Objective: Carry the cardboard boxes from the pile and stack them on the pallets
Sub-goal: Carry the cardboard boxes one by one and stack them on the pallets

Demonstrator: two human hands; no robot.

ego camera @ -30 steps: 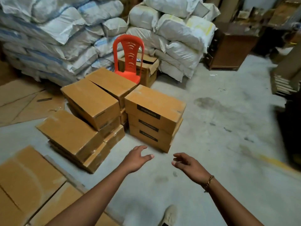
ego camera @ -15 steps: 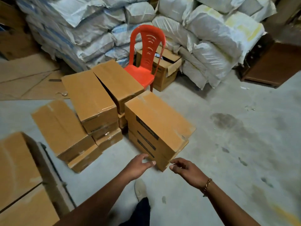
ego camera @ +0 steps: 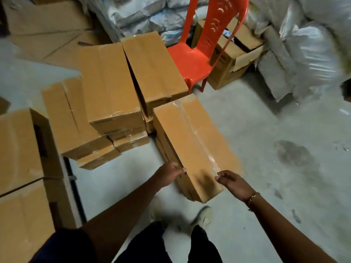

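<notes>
The left hand point(ego camera: 168, 175) curls its fingers point(ego camera: 181, 170) round the near left edge of the top box point(ego camera: 191, 141) and the right hand point(ego camera: 234, 184) pinches its near right edge; the box lies between the fingers on the lower boxes point(ego camera: 188, 194), with a red chair point(ego camera: 188, 57) well beyond the fingertips

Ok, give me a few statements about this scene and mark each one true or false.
1. The left hand and right hand grip the near end of the top box. True.
2. The chair is blue. False: it is red.
3. The box behind the chair is taped shut. False: its flaps stand open.
4. A bracelet is on the right wrist. True.
</notes>
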